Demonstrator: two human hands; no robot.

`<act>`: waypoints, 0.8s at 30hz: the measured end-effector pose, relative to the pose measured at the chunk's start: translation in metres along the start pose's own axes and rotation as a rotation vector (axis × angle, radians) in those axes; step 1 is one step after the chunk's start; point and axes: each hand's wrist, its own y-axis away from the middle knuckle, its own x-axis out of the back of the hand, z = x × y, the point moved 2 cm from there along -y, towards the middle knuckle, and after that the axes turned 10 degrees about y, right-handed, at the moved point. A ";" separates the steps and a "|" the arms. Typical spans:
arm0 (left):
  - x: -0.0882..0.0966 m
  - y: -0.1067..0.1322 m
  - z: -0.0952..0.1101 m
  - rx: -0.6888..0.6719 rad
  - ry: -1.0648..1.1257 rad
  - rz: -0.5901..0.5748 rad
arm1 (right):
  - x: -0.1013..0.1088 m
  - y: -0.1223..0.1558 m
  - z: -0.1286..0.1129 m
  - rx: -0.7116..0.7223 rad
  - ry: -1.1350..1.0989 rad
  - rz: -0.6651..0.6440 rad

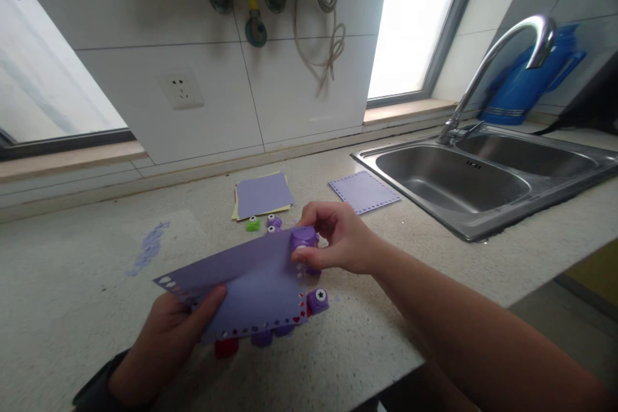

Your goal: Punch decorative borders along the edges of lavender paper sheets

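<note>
My left hand (168, 328) grips a sheet of purple paper (251, 283) by its lower left side, thumb on top. Small shapes are cut along the sheet's bottom, left corner and right edge. Between thumb and fingers, my right hand (335, 238) pinches a purple craft punch (303, 239) set over the paper's upper right edge. More punches lie around the sheet: a purple one with a star (318, 300) at the right, a green one (252, 224) behind, and a red one (226, 347) partly hidden under the front edge.
Behind the punches lies a stack of coloured paper (264, 193). A purple sheet with a punched border (364, 192) is near the steel sink (434, 174) on the right. Purple paper scraps (149, 248) are strewn at the left. A blue jug (526, 87) stands beyond the faucet (502, 51).
</note>
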 end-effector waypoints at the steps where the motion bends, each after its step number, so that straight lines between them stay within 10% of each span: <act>1: 0.000 0.000 -0.002 0.013 0.022 0.001 | 0.000 -0.001 0.001 -0.016 0.000 -0.002; 15: -0.003 -0.003 -0.006 0.204 0.328 0.064 | 0.024 -0.015 0.025 -0.096 -0.063 0.147; 24: -0.006 -0.008 -0.002 0.187 0.450 0.064 | 0.038 -0.024 0.045 -0.227 0.438 0.236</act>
